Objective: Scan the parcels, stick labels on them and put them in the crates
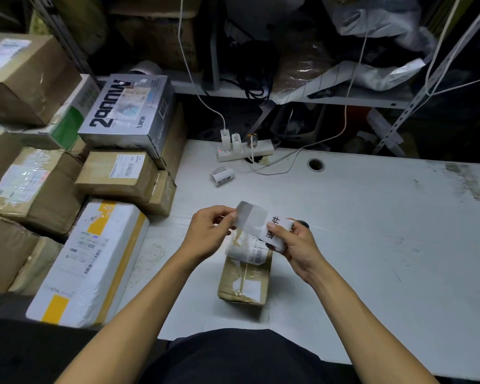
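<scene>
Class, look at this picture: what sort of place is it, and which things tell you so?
Probably a parcel sorting or courier depot: stacked labelled cartons beside a worn white table, and a roll of printed labels held over a small taped parcel.

Stacked boxes (67,176) wall the left; table (372,231) lies open rightward past the power strip (244,149)

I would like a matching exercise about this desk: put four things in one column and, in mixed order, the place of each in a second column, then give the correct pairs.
Things:
1. label roll
2. small brown parcel
3. power strip
4. white and yellow parcel

Places:
A. at the far edge of the table, with plugs in it
B. held in the right hand, its strip pinched by the left hand
C. at the left table edge, before the stacked boxes
D. flat on the table, under both hands

Pairs: 1-B, 2-D, 3-A, 4-C
</scene>
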Action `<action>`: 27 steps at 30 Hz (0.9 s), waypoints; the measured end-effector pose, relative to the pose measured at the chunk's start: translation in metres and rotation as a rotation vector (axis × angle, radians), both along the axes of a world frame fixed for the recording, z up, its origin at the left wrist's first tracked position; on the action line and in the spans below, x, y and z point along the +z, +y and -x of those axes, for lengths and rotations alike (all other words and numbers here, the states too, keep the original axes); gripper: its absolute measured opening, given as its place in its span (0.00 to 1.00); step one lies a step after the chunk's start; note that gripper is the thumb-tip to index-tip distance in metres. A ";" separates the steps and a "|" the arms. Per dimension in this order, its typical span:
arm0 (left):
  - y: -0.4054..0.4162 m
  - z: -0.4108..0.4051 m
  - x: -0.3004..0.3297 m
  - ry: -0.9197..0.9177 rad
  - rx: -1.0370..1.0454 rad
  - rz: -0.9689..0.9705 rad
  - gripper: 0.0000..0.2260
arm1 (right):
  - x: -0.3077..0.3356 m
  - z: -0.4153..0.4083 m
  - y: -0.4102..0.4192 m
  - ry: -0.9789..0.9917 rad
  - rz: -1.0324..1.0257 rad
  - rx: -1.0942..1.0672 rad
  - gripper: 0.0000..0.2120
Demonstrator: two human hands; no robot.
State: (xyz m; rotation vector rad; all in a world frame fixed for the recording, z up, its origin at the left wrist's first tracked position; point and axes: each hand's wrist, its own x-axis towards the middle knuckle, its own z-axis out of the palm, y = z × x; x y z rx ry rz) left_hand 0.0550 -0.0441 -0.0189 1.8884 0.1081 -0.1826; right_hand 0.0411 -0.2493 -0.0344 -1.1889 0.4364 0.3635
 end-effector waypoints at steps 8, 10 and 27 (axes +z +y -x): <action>0.010 0.011 -0.002 0.156 0.025 0.220 0.02 | -0.030 0.041 -0.038 0.047 0.924 0.263 0.18; 0.007 0.014 -0.004 0.198 -0.049 0.305 0.04 | -0.027 0.049 -0.034 -0.078 0.957 0.204 0.20; -0.007 0.018 -0.020 0.284 -0.187 0.291 0.15 | -0.017 0.024 -0.003 -0.039 0.244 0.266 0.10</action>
